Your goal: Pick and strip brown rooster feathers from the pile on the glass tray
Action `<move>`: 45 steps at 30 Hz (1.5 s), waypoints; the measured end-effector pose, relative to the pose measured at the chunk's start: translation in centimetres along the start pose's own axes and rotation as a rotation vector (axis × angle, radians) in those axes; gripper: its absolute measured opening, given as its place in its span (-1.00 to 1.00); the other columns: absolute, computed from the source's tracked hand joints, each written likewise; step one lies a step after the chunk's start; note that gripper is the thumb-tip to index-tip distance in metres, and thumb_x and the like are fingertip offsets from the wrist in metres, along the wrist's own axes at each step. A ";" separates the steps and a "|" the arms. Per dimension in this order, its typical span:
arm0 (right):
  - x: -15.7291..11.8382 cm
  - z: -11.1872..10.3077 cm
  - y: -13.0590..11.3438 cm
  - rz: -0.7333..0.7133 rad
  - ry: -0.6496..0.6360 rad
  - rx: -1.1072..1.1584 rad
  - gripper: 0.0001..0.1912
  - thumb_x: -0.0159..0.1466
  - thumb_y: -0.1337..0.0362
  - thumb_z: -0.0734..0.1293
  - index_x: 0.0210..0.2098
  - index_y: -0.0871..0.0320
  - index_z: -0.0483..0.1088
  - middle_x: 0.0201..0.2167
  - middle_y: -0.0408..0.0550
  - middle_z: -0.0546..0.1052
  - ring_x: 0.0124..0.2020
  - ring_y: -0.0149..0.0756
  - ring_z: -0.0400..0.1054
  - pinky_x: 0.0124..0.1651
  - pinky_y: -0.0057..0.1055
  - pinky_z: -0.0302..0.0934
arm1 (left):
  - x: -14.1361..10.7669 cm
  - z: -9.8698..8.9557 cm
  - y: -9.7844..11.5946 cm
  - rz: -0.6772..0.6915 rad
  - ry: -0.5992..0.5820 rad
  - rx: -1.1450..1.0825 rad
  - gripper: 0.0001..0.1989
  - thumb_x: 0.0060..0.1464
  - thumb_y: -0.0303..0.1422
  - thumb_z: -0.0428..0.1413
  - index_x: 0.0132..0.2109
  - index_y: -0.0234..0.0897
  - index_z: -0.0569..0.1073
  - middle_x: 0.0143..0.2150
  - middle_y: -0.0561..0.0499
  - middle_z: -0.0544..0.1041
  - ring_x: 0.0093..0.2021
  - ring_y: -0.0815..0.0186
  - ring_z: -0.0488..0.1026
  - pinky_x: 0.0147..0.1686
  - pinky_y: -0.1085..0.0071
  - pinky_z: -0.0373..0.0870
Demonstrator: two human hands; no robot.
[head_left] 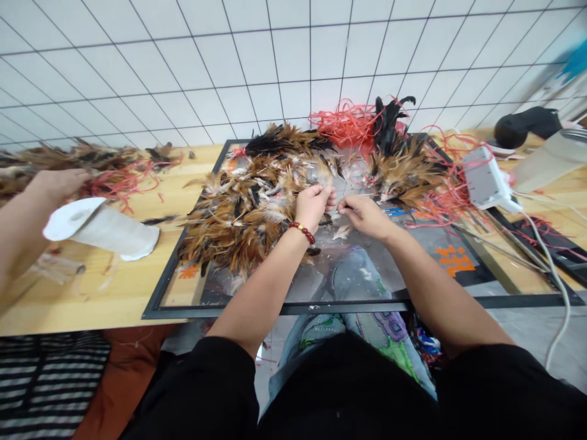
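Note:
Over the middle of a glass panel in a black frame, my two hands work close together. My left hand, with a red bead bracelet at the wrist, is closed in a pinch; pale brown feathers show at its fingertips. My right hand is also pinched just beside it, and whatever its fingers hold is too small to make out. A big pile of brown feathers lies left of my hands. Another brown bunch lies to the right, with black feathers behind it.
Red plastic strips are heaped by the tiled wall. At right are a white power box with a cable, metal rods and a cloudy container. A co-worker's hand and a white roll are at left.

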State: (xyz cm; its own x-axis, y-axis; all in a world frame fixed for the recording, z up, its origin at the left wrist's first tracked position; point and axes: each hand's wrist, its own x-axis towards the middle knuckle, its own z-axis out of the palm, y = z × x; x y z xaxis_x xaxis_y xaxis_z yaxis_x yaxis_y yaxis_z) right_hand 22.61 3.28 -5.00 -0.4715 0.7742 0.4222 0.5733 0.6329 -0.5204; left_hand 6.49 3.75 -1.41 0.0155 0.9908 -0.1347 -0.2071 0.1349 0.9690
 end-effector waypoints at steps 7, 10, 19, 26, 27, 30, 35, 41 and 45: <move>0.1 -0.5 -0.6 0.084 0.240 0.019 -0.75 0.24 0.40 0.21 -0.15 0.14 0.47 -0.29 -0.01 0.59 -0.23 -0.22 0.47 -0.11 -0.28 0.28 | 0.0 0.2 -0.2 -0.038 -0.026 0.100 -0.80 0.12 -0.49 0.14 -0.48 -0.38 0.46 -0.54 0.05 0.46 -0.54 0.48 0.40 -0.51 0.57 0.34; 0.0 -0.5 -0.7 0.157 0.281 0.059 -0.70 0.22 0.37 0.27 -0.04 0.15 0.40 -0.33 -0.04 0.60 -0.28 -0.21 0.49 -0.12 -0.26 0.30 | 0.2 0.1 -0.5 -0.040 -0.041 0.140 -0.81 0.12 -0.47 0.15 -0.47 -0.37 0.48 -0.57 0.06 0.44 -0.54 0.48 0.40 -0.49 0.56 0.35; -0.1 -0.4 -1.2 0.131 0.364 0.024 -0.74 0.20 0.32 0.33 -0.09 0.12 0.40 -0.33 -0.07 0.60 -0.28 -0.22 0.50 -0.10 -0.25 0.32 | 0.3 0.0 -1.2 -0.017 -0.173 0.376 -0.75 0.14 -0.49 0.13 -0.52 -0.36 0.45 -0.58 0.04 0.46 -0.59 0.48 0.38 -0.51 0.55 0.30; 0.4 -1.0 0.5 0.296 0.674 0.190 -0.70 0.24 0.10 0.35 -0.09 0.09 0.41 -0.33 -0.08 0.53 -0.33 -0.30 0.41 -0.16 -0.29 0.32 | -0.4 0.2 -0.1 -0.105 -0.098 0.134 -0.72 0.21 -0.50 0.06 -0.49 -0.35 0.39 -0.62 0.12 0.35 -0.64 0.49 0.33 -0.53 0.53 0.31; 0.5 -1.0 0.6 0.339 0.658 0.255 -0.69 0.21 0.07 0.38 -0.14 0.11 0.44 -0.36 -0.08 0.52 -0.36 -0.31 0.39 -0.19 -0.30 0.31 | -0.5 0.3 0.1 -0.116 -0.094 0.094 -0.73 0.22 -0.50 0.05 -0.48 -0.35 0.39 -0.61 0.12 0.35 -0.63 0.50 0.33 -0.53 0.53 0.32; 0.7 -0.7 0.4 0.406 0.469 0.491 -0.64 0.06 0.00 0.48 -0.32 0.15 0.48 -0.42 -0.11 0.50 -0.41 -0.35 0.32 -0.27 -0.34 0.25 | -0.6 0.3 0.2 -0.128 -0.105 0.060 -0.73 0.22 -0.50 0.05 -0.48 -0.36 0.37 -0.60 0.12 0.36 -0.63 0.52 0.33 -0.52 0.55 0.32; 0.8 -0.2 -0.8 0.417 0.384 0.651 -0.61 0.02 -0.03 0.50 -0.58 0.16 0.41 -0.63 -0.24 0.33 -0.55 -0.48 0.12 -0.41 -0.44 0.06 | -0.7 0.1 0.0 -0.190 -0.264 0.092 -0.71 0.21 -0.50 0.08 -0.51 -0.38 0.37 -0.60 0.09 0.38 -0.62 0.51 0.35 -0.51 0.54 0.33; 0.6 -1.1 -1.5 0.509 0.188 0.885 -0.54 -0.11 -0.10 0.56 -0.54 0.17 0.47 -0.62 -0.18 0.44 -0.55 -0.45 0.25 -0.41 -0.44 0.13 | -0.8 -0.4 0.2 -0.331 -0.474 0.059 -0.81 0.14 -0.42 0.19 -0.41 -0.43 0.48 -0.61 0.09 0.36 -0.63 0.50 0.32 -0.52 0.51 0.31; 0.7 -1.3 -1.7 0.546 0.256 0.939 -0.51 -0.14 -0.10 0.57 -0.59 0.14 0.37 -0.67 -0.21 0.37 -0.60 -0.46 0.22 -0.47 -0.43 0.13 | -0.6 -0.7 0.3 -0.395 -0.532 -0.041 -0.84 0.15 -0.36 0.19 -0.32 -0.40 0.50 -0.44 -0.05 0.54 -0.45 0.39 0.50 -0.30 0.39 0.46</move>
State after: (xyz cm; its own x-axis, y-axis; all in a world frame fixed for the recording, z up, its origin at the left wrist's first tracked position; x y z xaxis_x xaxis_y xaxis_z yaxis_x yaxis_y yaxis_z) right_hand 22.18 2.75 -2.80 -0.0970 0.9940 0.0495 -0.1236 0.0374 -0.9916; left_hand 5.70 3.23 -1.25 0.5768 0.7393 -0.3474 -0.1239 0.4995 0.8574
